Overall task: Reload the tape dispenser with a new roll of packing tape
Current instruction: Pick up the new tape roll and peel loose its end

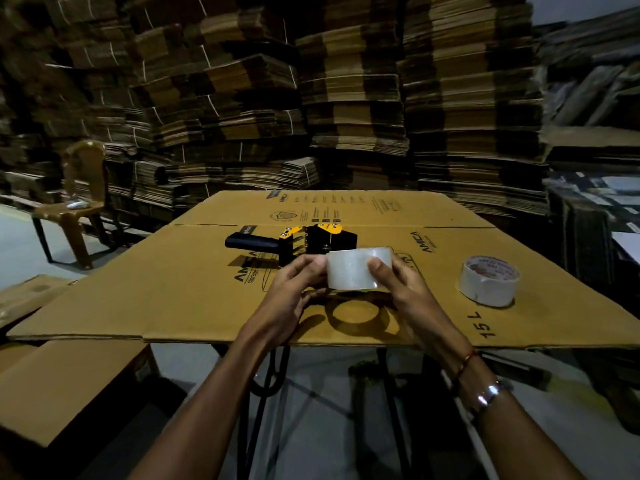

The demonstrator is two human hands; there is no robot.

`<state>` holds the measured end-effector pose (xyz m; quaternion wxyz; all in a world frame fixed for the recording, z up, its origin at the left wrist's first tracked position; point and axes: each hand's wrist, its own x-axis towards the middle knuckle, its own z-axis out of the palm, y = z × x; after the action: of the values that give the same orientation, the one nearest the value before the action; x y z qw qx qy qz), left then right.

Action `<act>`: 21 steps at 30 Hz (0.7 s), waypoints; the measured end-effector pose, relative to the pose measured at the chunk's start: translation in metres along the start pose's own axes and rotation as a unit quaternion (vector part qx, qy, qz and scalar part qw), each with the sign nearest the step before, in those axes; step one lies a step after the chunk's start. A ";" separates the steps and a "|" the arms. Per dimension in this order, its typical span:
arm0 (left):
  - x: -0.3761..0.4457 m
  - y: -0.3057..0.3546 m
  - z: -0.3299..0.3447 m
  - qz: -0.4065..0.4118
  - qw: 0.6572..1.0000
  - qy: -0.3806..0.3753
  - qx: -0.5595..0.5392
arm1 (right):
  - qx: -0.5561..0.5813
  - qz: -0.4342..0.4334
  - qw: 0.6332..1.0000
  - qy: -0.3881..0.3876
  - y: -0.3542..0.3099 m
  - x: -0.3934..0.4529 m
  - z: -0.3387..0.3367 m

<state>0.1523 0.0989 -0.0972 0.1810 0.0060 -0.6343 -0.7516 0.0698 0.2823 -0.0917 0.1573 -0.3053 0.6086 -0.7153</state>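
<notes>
Both hands grip a clear, wide roll of packing tape [358, 270] above the flattened brown cardboard sheet [194, 289]: left hand [294, 292] curled round its left edge, right hand [398, 289] round its right. Just behind lies the black-and-yellow tape dispenser [294, 242]; a second white-cored tape roll [489, 280] rests well right.

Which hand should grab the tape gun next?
Probably the left hand: the tape dispenser has its handle lying on that side. The right hand could keep the tape roll.

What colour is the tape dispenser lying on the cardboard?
Black with yellow parts, seen from the head view.
</notes>
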 end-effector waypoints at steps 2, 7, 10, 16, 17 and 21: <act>0.001 0.000 0.001 0.001 1.000 0.016 -0.019 | 0.027 0.006 1.000 -0.012 -0.001 -0.001 -0.003; 0.001 0.000 0.001 -0.015 0.998 0.023 -0.065 | 0.005 0.005 1.000 -0.006 0.001 0.001 -0.001; 0.001 0.001 0.003 -0.016 0.997 0.030 -0.066 | 0.001 0.011 1.000 -0.011 0.002 0.002 -0.002; 0.003 -0.002 0.000 -0.012 0.997 0.027 -0.066 | 0.002 0.021 1.000 -0.003 0.006 0.005 -0.004; 0.003 -0.002 -0.001 -0.013 0.998 0.023 -0.062 | 0.000 0.020 1.000 -0.003 0.006 0.005 -0.004; 0.003 -0.004 -0.001 -0.015 0.999 -0.010 -0.043 | 0.007 0.014 1.000 0.016 0.003 0.004 -0.002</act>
<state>0.1481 0.0978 -0.1007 0.1634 0.0008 -0.6033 -0.7806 0.0656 0.2811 -0.0935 0.1596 -0.2836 0.6106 -0.7220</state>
